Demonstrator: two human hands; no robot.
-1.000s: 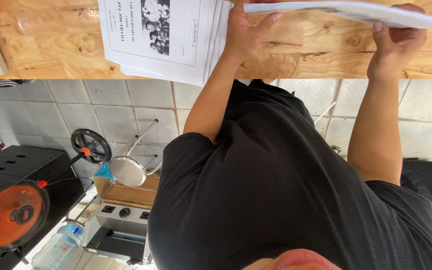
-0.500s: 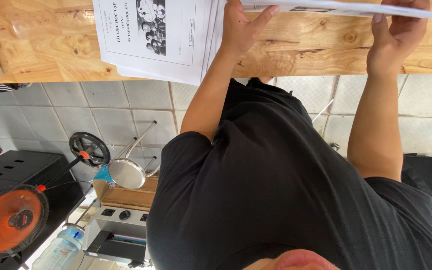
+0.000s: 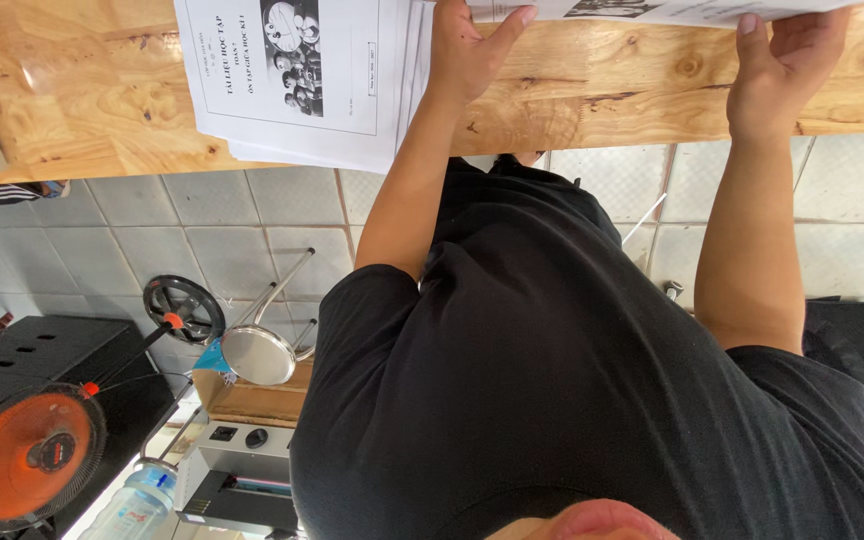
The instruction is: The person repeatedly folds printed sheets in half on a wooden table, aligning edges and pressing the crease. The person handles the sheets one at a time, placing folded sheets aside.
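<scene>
A stack of white printed booklets (image 3: 292, 80) lies on the wooden tabletop (image 3: 602, 90), overhanging its near edge. My left hand (image 3: 462, 50) is at the stack's right edge, its thumb under the left end of a lifted sheaf of printed paper (image 3: 672, 10). The fingers are cut off by the top of the frame. On the right, my right hand (image 3: 777, 70) grips the same sheaf from below, thumb pointing up. The sheaf is held roughly level just above the table. My black shirt fills the lower middle of the view.
Grey floor tiles (image 3: 152, 240) lie below the table edge. A steel stool (image 3: 262, 345), an orange fan (image 3: 27, 455), a black box (image 3: 22, 345), a grey machine (image 3: 242, 475) and a water bottle (image 3: 137, 505) stand at the left. A black bag (image 3: 857, 350) sits at the right.
The lifted sheaf has moved farther from me, toward the top of the view, and both hands went with it. The stack on the table stays put.
</scene>
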